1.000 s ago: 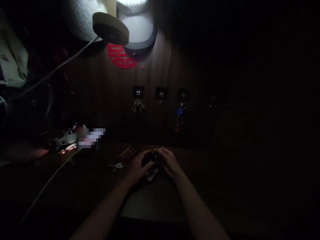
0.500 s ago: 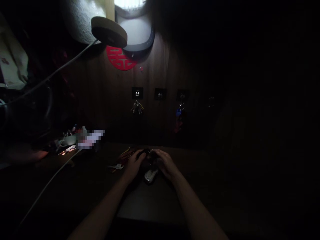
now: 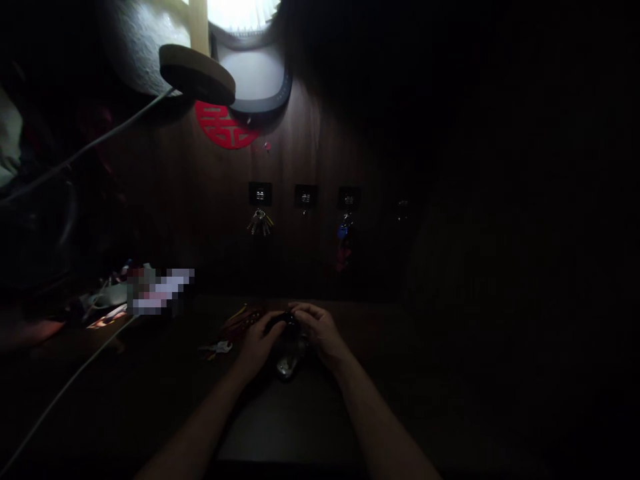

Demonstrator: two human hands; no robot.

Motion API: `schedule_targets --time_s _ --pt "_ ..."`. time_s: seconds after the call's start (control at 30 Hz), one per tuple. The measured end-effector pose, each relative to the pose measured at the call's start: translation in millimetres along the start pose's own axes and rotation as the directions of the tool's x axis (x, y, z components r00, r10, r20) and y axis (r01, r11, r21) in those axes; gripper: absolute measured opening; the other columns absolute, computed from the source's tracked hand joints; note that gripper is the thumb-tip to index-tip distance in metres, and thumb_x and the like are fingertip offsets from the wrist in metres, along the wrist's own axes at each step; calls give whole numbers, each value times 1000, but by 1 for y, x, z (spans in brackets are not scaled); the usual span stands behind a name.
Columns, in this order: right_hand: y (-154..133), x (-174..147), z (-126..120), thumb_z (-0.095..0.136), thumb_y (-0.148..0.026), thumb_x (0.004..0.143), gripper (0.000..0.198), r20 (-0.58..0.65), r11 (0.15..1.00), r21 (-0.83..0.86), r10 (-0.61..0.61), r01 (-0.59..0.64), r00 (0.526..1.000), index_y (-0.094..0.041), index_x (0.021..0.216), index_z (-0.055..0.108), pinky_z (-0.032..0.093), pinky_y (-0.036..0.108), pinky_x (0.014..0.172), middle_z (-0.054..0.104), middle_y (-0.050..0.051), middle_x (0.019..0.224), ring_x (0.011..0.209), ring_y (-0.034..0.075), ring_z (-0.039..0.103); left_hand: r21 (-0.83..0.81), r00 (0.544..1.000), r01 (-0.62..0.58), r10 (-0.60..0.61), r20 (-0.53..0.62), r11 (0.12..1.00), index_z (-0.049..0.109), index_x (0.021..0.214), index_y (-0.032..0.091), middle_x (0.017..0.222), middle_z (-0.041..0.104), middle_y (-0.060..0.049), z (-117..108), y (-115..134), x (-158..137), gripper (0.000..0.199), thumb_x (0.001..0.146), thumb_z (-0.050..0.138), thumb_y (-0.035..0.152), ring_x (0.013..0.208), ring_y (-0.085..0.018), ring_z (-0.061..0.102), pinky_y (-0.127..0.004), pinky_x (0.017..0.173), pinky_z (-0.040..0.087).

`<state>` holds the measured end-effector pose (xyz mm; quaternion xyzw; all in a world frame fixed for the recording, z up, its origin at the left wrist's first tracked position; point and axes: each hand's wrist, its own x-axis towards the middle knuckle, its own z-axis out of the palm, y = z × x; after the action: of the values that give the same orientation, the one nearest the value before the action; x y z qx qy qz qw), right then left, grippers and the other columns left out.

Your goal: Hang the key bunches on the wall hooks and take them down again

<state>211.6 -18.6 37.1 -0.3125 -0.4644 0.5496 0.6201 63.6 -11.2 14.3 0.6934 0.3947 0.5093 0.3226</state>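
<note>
In the dim light, my left hand (image 3: pixel 261 339) is closed on a small dark, glossy object (image 3: pixel 291 321) above the dark tabletop. My right hand (image 3: pixel 320 328) meets it from the other side, its thumb and fingertips pinched together at the object's top. Just below the fingers is a silvery, rounded oblong piece (image 3: pixel 287 367), perhaps joined to the dark object; shadow hides its exact kind. Left of my left hand lie loose keys (image 3: pixel 220 348) beside a dark reddish bundle (image 3: pixel 245 321) of cords or straps.
On the wall, black hooks (image 3: pixel 260 194) carry a key bunch (image 3: pixel 260 223) and a blue tag (image 3: pixel 343 231). A lit lamp with a round base (image 3: pixel 197 73) is above, near a red cut-out (image 3: pixel 227 127). A pale cable (image 3: pixel 70 380) crosses the left side. The right side is dark.
The view has shifted, so the scene sits further left and slightly lower. My right fingertips have drawn in towards my left hand, over the dark object's top.
</note>
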Motion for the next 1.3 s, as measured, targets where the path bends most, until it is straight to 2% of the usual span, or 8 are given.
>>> schedule_targets --time_s 0.17,0.37,0.5,0.7,0.97,1.1,1.2,1.3 --pt "10 5 -2 75 -36 57 26 -71 999 -26 -48 46 996 -23 77 68 43 25 69 66 0 81 74 14 58 -17 999 14 -15 -50 1000 62 101 20 105 67 -4 -1 -4 2 30 79 51 37 99 -20 60 -33 89 45" --pt "16 2 -2 76 -42 54 30 -43 990 -84 112 -115 993 -19 73 68 42 24 63 64 -1 72 65 12 56 -76 999 7 -11 -53 997 61 103 18 106 66 -6 -3 -8 5 33 79 51 39 101 -20 59 -33 90 45" --pt "15 2 -1 77 -37 53 25 -34 987 -111 116 -119 993 -19 65 66 37 21 55 59 -4 60 54 8 49 -50 999 -5 4 -36 999 61 103 19 104 66 -5 -3 -7 4 31 79 50 37 100 -20 59 -34 90 45" --pt "5 -1 0 71 -35 59 19 -47 987 69 148 -144 988 -20 64 62 38 22 54 60 -3 65 57 10 51 -35 999 -27 26 -22 999 62 100 20 105 66 -4 -2 0 2 27 79 51 34 102 -19 58 -33 92 44" --pt "-1 -5 -5 70 -30 60 13 23 988 47 148 -149 989 -18 63 64 40 21 58 62 -2 66 60 10 53 61 993 -116 116 3 991 62 104 24 108 66 -3 -1 2 -2 28 80 51 33 104 -20 58 -35 94 43" --pt "-8 -4 -6 74 -29 57 15 -20 989 107 106 -103 994 -18 64 65 41 22 59 66 -1 70 60 10 55 133 991 -133 136 -10 982 58 111 25 115 63 -3 -2 -4 0 33 81 50 33 109 -19 56 -36 96 41" --pt "-22 -1 -12 76 -29 55 17 -111 984 176 51 -31 992 -19 64 65 43 23 64 69 1 81 67 12 58 182 993 -104 111 -30 978 56 114 26 117 62 -3 -4 -7 1 35 80 50 35 110 -20 55 -38 97 40" --pt "-41 7 -26 76 -29 54 18 -224 984 153 -52 88 973 -20 66 66 44 25 70 71 1 83 75 13 61 229 996 -76 87 -36 971 58 111 26 114 63 -4 -6 -8 1 34 80 49 38 109 -21 56 -40 97 40"
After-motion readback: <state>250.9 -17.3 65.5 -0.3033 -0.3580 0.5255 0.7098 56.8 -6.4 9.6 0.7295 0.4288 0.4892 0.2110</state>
